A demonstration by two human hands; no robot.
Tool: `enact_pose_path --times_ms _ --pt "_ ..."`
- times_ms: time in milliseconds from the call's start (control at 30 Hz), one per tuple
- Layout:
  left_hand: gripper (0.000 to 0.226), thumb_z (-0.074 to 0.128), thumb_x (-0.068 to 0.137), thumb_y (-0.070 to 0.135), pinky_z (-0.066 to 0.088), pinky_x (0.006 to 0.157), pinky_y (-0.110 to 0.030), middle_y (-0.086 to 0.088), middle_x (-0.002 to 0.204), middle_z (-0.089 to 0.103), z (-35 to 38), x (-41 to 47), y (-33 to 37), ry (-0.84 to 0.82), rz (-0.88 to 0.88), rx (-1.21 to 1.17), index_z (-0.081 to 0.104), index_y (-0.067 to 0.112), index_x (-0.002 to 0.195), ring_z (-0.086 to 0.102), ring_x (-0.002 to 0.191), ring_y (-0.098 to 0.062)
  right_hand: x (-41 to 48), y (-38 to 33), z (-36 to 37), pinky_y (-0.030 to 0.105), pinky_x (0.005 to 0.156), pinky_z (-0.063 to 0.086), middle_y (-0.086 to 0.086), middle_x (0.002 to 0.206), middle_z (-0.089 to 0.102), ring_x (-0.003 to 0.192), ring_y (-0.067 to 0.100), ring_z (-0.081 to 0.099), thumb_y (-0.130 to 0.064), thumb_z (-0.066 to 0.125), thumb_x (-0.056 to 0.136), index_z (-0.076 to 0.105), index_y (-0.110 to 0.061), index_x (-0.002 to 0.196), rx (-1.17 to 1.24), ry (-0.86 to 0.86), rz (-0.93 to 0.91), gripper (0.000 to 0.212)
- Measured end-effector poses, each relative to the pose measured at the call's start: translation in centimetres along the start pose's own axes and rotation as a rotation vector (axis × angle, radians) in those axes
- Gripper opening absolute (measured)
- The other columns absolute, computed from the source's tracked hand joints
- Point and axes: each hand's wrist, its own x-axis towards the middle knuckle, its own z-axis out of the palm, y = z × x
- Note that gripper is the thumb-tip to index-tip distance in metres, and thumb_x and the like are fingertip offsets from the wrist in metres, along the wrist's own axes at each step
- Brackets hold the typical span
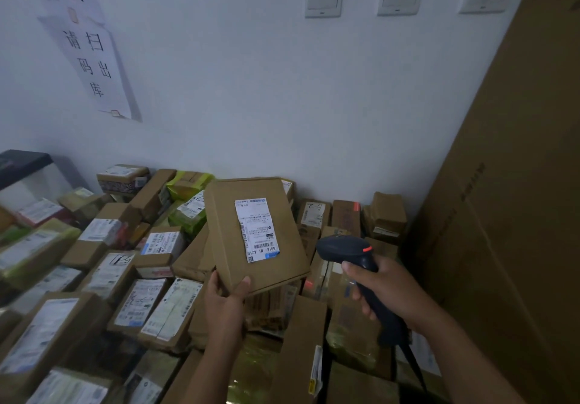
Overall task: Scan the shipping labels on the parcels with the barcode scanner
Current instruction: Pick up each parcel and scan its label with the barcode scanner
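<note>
Parcel [226,215] pinched at its lower edge in my left hand [224,300], label [256,229] facing me, scanner [342,248] clasped in my right hand [389,290] alongside.

A parcel storeroom: labelled cardboard parcels [103,278] heaped against a white wall [251,90] (handwritten notice [94,68] taped up).

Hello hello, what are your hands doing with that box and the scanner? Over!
Left hand holds brown parcel up, shipping label facing the camera. Right hand grips barcode scanner, nose toward the label. Nothing between them.
</note>
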Motion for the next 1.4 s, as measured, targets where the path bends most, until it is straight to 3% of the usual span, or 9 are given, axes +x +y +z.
enact_pose_path --times_ms 67,367,433,533,733,867,1033,1200,1400 --pt "0.061 0.07 0.089 0.016 0.053 0.082 -0.038 -0.002 0.126 0.063 0.4 1.3 0.8 -0.025 -0.065 -0.052 0.044 0.021 0.144 0.063 0.111 -0.024 1.1 -0.4 -0.2 0.028 0.045 0.048 0.007 0.063 0.067 0.048 0.021 0.059 -0.037 0.066 0.093 0.066 -0.005 0.096 0.023 0.033 -0.011 0.033" --pt "0.057 0.059 0.098 0.024 0.049 0.097 -0.048 -0.011 0.144 0.048 2.3 8.8 2.7 0.07 -0.234 -0.054 0.037 0.02 0.15 0.052 0.123 -0.032 8.7 -2.1 -0.6 0.027 0.042 0.048 0.004 0.055 0.064 0.043 0.019 0.058 -0.034 0.065 0.094 0.064 -0.011 0.08 -0.019 0.103 -0.072 0.027" --pt "0.055 0.055 0.1 0.025 0.05 0.086 -0.04 -0.007 0.141 0.048 2.6 9.8 2.6 0.093 -0.221 -0.011 0.036 0.02 0.151 0.051 0.12 -0.029 10.3 -2.0 -0.7 0.026 0.041 0.047 0.003 0.052 0.062 0.042 0.019 0.057 -0.034 0.065 0.094 0.062 -0.013 0.077 -0.024 0.108 -0.088 0.028" --pt "0.053 0.048 0.101 0.028 0.043 0.098 -0.042 -0.01 0.147 0.046 2.7 11.3 2.3 0.142 -0.187 0.174 0.035 0.018 0.152 0.046 0.128 -0.031 12.5 -2.0 -0.7 0.027 0.043 0.049 0.004 0.053 0.062 0.043 0.021 0.058 -0.033 0.064 0.094 0.062 -0.007 0.078 -0.016 0.102 -0.091 0.031" --pt "0.058 0.052 0.097 0.025 0.04 0.105 -0.049 -0.014 0.147 0.046 4.0 12.6 3.1 0.156 0.117 0.841 0.034 0.014 0.15 0.046 0.129 -0.034 15.7 -0.9 -1.1 0.03 0.045 0.05 0.007 0.052 0.059 0.042 0.022 0.056 -0.032 0.064 0.094 0.059 -0.002 0.075 0.001 0.087 -0.084 0.036" --pt "0.055 0.062 0.093 0.016 0.038 0.109 -0.046 -0.013 0.15 0.039 8.8 13.2 3.8 0.118 0.341 0.954 0.046 0.013 0.144 0.036 0.137 -0.031 17.9 1.0 -3.2 0.022 0.038 0.044 0.004 0.046 0.058 0.036 0.015 0.054 -0.029 0.065 0.094 0.06 -0.004 0.074 0.016 0.192 -0.049 0.032" --pt "0.046 0.061 0.092 0.012 0.039 0.108 -0.035 -0.008 0.143 0.046 18.6 14.2 2.1 -0.166 0.613 1.006 0.054 0.013 0.137 0.042 0.13 -0.022 20.4 4.1 -7.5 0.022 0.036 0.045 0.001 0.046 0.058 0.036 0.013 0.054 -0.031 0.066 0.093 0.061 -0.005 0.073 0.101 0.347 0.065 0.034" --pt "0.046 0.054 0.097 0.022 0.041 0.107 -0.035 -0.006 0.146 0.042 26.6 17.7 -3.4 -0.388 0.475 1.16 0.045 0.017 0.143 0.04 0.133 -0.021 22.7 7.6 -10.0 0.027 0.039 0.043 0.003 0.048 0.057 0.037 0.016 0.052 -0.029 0.067 0.093 0.06 -0.003 0.071 0.172 0.41 0.124 0.034" --pt "0.067 0.06 0.092 0.045 0.042 0.107 -0.046 -0.015 0.149 0.037 30.8 23.1 -9.1 -0.398 0.169 1.398 0.037 0.013 0.146 0.04 0.133 -0.033 24.7 10.8 -10.4 0.025 0.036 0.042 0.001 0.047 0.056 0.036 0.014 0.052 -0.028 0.068 0.091 0.06 -0.005 0.073 0.209 0.403 0.179 0.031"
